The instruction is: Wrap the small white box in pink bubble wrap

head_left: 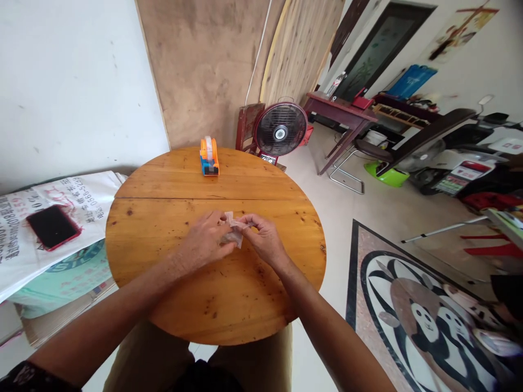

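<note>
A small crumpled piece of translucent plastic point(236, 238) is between my two hands, above the middle of the round wooden table point(171, 305). My right hand point(265, 240) pinches its upper right edge between thumb and fingers. From the other side, the bent fingers and thumb of my left hand point(204, 239) close around the plastic and partly cover it. Whether it is a little bag or a strip of film, I cannot make out. Toward the far edge of the table stands an orange and blue tape dispenser point(210, 158) with a roll of clear tape in it.
To the left, a phone point(54, 226) with a red edge lies on white printed sacking point(96, 190). Behind the table stand a fan point(280, 130) and a wooden board point(196, 71) against the wall. A dark chair point(429, 136) and a desk point(343, 106) are farther right.
</note>
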Motion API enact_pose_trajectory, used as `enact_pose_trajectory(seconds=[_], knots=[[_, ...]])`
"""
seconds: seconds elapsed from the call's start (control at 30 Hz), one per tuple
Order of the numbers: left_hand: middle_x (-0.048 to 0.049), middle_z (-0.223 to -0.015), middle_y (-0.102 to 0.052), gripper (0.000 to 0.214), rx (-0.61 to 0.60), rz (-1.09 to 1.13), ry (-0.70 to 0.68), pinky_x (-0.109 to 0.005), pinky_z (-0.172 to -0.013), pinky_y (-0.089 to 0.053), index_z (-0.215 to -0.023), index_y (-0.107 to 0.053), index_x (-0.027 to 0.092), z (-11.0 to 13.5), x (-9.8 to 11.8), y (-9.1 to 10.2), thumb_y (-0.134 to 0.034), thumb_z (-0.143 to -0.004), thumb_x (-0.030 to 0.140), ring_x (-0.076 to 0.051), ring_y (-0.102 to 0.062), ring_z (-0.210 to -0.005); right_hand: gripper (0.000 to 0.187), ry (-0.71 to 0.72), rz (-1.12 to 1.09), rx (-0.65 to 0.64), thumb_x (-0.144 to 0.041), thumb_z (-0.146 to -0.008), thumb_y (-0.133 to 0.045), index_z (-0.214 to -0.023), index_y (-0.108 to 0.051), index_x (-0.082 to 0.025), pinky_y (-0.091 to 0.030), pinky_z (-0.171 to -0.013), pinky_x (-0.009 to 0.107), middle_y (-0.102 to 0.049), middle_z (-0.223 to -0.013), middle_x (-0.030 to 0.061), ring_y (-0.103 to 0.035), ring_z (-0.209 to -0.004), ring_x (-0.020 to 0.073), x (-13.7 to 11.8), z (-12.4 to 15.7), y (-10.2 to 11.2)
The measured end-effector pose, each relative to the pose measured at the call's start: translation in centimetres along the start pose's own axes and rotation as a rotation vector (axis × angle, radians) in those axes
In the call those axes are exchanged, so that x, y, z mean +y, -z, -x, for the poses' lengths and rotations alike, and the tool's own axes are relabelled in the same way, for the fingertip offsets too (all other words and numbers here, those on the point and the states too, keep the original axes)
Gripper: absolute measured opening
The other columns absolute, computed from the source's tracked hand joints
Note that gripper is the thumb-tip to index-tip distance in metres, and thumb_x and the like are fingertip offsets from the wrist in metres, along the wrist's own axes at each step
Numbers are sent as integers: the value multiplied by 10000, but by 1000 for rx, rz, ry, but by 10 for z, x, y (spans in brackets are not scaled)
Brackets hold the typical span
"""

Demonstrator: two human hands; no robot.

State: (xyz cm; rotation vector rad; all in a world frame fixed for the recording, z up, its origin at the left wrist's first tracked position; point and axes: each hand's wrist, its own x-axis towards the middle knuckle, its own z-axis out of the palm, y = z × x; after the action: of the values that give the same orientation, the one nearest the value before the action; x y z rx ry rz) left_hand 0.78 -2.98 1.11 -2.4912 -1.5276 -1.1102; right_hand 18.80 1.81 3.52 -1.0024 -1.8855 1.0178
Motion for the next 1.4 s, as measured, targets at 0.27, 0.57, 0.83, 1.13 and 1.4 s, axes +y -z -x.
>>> enact_pose_trajectory(seconds=[0.27,0.57,0.83,1.13,1.4], knots=[[-76,-954,-658,149,149,86,50,-299,-777,-533,-994,-715,191,14,-2,-15,-601,-915,249,-189,-627,-876,104,83,114,23,-311,-865,-637,-852,-700,-230,-516,-934,365,-776,-958,61,-710,-1039,237,5,11,-6],[-165,-1234,-631,524,120,87,232,-452,-958,-523,-1281,-540,148,17,-5,-11,-701,-805,296,-299,-610,-1139,237,367,320,13,-169,-892,-551,-1081,-671,-246,-484,-1055,440,-737,-1186,89,-618,-1256,240,22,34,-11],[-162,-1521,-475,576,-142,177,-52,-500,-1171,-372,-1328,-565,166,13,-34,-8,-573,-760,70,-298,-415,-1436,454,528,453,-149,-123,-859,-605,-1300,-530,-202,-400,-1159,478,-570,-1430,145,-431,-1432,246,35,39,-2],[-95,-1134,-733,415,-77,369,162,-387,-940,-542,-1161,-664,170,4,-20,-1,-604,-750,171,-236,-684,-1015,272,371,221,-132,-189,-859,-591,-1125,-623,-231,-478,-1043,433,-679,-1244,111,-625,-1181,230,30,19,-1],[-69,-1013,-719,424,-303,900,415,-320,-765,-525,-1156,-667,154,4,-9,9,-660,-829,424,-209,-657,-871,476,-217,-461,-222,-436,-690,-813,-1077,-649,-212,-560,-851,345,-743,-1065,57,-703,-937,199,16,7,2]])
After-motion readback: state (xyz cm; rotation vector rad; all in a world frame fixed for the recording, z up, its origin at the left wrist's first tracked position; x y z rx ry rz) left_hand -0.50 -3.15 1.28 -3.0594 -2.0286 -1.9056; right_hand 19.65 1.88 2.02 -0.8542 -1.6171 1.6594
